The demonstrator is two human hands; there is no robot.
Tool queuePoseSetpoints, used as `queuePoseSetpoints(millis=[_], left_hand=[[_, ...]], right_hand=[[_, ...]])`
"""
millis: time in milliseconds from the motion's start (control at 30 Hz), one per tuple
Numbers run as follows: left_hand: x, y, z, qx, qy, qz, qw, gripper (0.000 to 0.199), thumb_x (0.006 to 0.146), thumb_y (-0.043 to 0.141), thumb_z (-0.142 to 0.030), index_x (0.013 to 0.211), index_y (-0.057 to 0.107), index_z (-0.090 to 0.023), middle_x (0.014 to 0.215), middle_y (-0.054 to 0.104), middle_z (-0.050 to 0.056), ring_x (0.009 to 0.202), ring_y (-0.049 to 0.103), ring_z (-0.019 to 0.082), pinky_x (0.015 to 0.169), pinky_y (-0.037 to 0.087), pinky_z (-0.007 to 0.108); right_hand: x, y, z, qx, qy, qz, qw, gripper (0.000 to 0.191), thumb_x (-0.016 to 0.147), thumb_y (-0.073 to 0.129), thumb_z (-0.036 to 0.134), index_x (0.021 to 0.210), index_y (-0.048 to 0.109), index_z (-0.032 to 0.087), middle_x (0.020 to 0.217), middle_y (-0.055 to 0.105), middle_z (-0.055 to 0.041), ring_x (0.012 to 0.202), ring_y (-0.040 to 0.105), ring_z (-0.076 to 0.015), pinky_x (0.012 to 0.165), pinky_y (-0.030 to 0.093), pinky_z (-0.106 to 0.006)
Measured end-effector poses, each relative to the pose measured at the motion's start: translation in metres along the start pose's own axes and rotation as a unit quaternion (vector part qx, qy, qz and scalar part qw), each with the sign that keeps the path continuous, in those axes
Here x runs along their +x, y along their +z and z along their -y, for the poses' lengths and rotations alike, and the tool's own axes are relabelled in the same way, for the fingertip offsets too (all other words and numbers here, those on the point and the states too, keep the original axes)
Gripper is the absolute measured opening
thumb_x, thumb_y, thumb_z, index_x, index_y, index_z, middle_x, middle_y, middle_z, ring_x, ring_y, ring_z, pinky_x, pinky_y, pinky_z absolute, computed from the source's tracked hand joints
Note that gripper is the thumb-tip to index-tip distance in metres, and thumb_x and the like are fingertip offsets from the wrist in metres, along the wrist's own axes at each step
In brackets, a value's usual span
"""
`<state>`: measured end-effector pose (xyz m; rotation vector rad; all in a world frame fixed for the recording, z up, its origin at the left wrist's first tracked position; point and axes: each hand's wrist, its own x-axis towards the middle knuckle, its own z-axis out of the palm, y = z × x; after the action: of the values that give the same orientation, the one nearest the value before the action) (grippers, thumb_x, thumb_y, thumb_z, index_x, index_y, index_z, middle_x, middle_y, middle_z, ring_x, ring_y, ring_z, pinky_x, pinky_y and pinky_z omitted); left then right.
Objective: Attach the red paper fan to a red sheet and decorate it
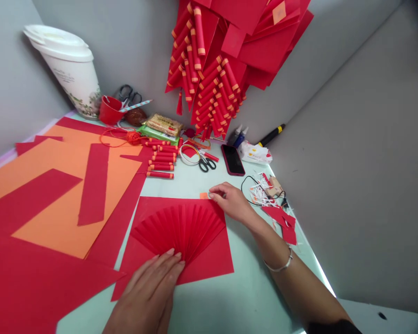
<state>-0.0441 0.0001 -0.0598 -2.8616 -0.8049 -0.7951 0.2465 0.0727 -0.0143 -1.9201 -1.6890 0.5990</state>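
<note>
Left hand (148,292) is on the narrow end of the pleated red fan (186,229), fingers extended and together, laid over the folds; thumb hidden, so can't tell if anything is pinched. Fan is spread open on the red square sheet (214,269), wide edge facing away from the wearer, sheet flat on the pale green table (251,287). Right hand (233,204) is at the sheet's far right corner, thumb and forefinger tips close together just beside a small orange piece (203,195) at the sheet's far edge; can't tell if they touch it or each other. Bracelet (280,266) on the right wrist. Left side of table: large orange sheet (68,160) over red paper, red strips on top, another red sheet (38,287) nearest the wearer. Beyond the fan: row of red rolls with orange ends (162,167), black-handled scissors (207,164), ring of tape (190,154), phone (233,160) with dark screen. Right of the right hand: white and red paper scraps (264,192), black cable (245,183). Far left: tall white lidded cup (71,69), tilted in view, next to a red cup (110,110) with a striped pencil (135,105) and a second pair of scissors (126,95) by it. Red paper decoration with hanging rolls (218,88) sits up against the gray wall (351,162), above the table's far side
</note>
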Motion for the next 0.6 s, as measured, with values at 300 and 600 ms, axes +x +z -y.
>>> queuePoseSetpoints(millis=[300, 600], left_hand=[[0.003, -0.003, -0.003, -0.025, -0.023, -0.004, 0.999, 0.038, 0.088, 0.051, -0.023, 0.125, 0.062, -0.02, 0.128, 0.068, 0.004, 0.113, 0.066, 0.02, 0.091, 0.057, 0.031], [0.002, -0.008, -0.009, -0.021, -0.042, 0.004, 0.999, 0.033, 0.091, 0.052, -0.025, 0.121, 0.063, -0.019, 0.127, 0.068, 0.005, 0.113, 0.066, 0.022, 0.091, 0.058, 0.035]], right_hand=[[0.017, 0.01, 0.008, 0.009, 0.013, 0.013, 1.0, 0.015, 0.083, 0.067, 0.026, 0.095, 0.07, 0.017, 0.092, 0.064, -0.0027, 0.077, 0.058, -0.0127, 0.075, 0.045, -0.027], [-0.034, 0.024, 0.034, -0.002, -0.172, -0.045, 0.984, 0.012, 0.091, 0.06, 0.022, 0.1, 0.068, 0.018, 0.094, 0.063, -0.0056, 0.09, 0.06, -0.0175, 0.086, 0.049, -0.032]])
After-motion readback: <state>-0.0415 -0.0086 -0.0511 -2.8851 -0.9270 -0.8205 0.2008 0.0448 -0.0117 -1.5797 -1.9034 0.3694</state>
